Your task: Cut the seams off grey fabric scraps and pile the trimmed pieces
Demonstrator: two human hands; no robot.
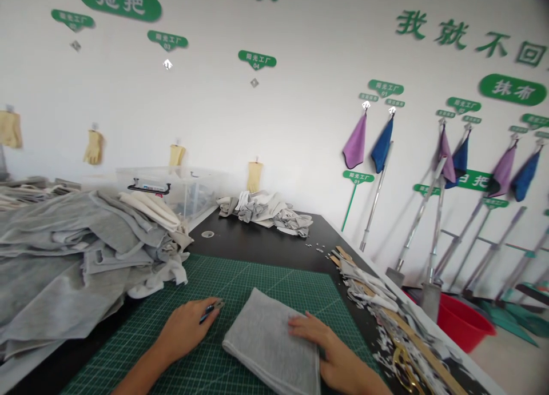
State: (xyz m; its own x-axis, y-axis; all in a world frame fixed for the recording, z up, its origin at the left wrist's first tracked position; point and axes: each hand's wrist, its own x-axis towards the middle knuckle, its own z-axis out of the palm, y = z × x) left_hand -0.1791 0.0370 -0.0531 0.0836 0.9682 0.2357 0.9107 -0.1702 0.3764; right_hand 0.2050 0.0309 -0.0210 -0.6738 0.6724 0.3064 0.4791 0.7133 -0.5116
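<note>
A black table point(257, 235) has a big heap of gray cloth point(72, 240) on its left side. A green cutting mat point(240, 280) lies on the table, and a folded gray cloth point(268, 343) sits on the mat. The two hands are apart. The right hand point(326, 343) rests flat on the folded cloth. The left hand point(184, 329) holds a small dark tool point(210, 312) just beside the cloth.
</note>
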